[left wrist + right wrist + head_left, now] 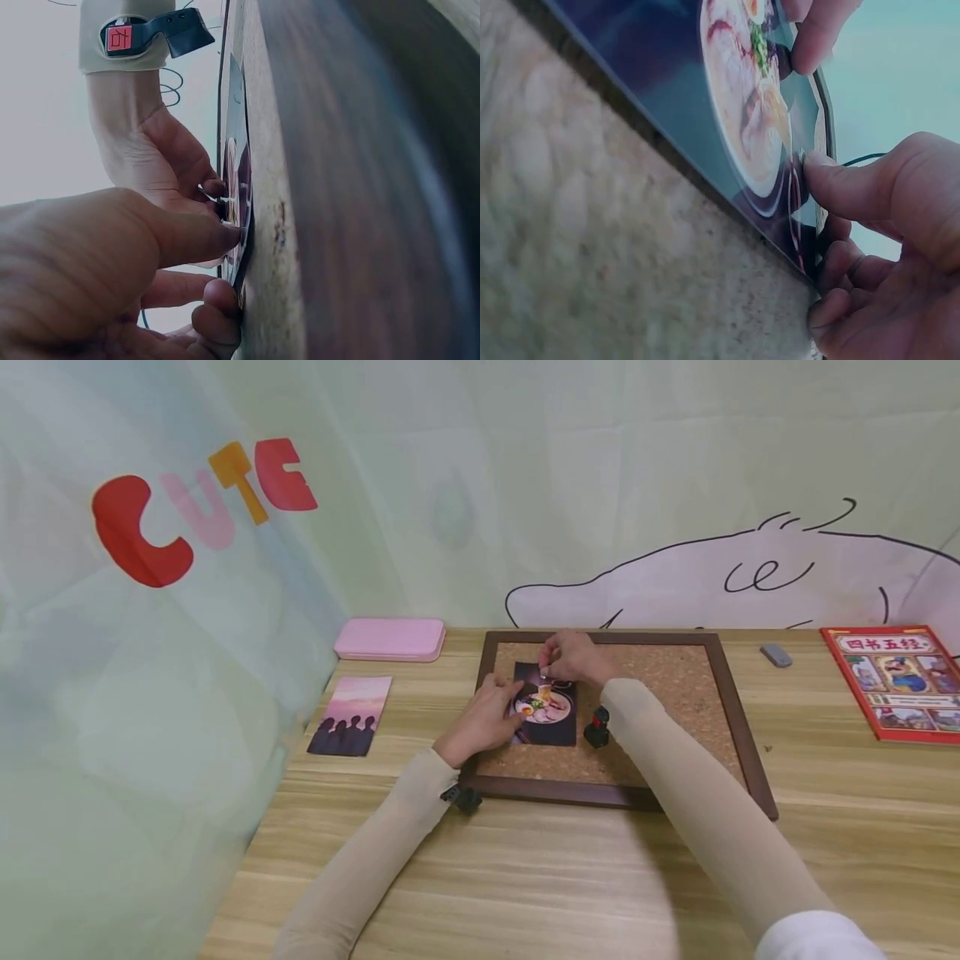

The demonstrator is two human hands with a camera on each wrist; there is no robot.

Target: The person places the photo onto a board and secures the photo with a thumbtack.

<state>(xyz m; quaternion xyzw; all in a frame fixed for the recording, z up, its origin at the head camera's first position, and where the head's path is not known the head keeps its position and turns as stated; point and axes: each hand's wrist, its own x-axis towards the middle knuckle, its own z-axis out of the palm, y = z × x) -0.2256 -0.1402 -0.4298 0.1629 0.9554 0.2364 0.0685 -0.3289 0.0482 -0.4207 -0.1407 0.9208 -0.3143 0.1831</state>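
A dark photo card (557, 735) showing a bowl of ramen lies on the left part of a brown-framed cork board (660, 710). My left hand (491, 717) rests at the card's left edge, thumb and fingertips pressing it against the board. At the top of the card, my right hand (576, 657) pinches a small pale push pin (543, 674) between thumb and forefinger. Fingertips mostly hide the pin. In the right wrist view the picture (667, 97) fills the upper middle, and the right thumb (855, 184) sits close to its surface.
A pink case (390, 638) and a sunset picture card (351, 717) lie left of the board. To the right are a small grey object (776, 655) and a red book (896, 681). A printed curtain (420, 510) stands behind the wooden table (525, 877).
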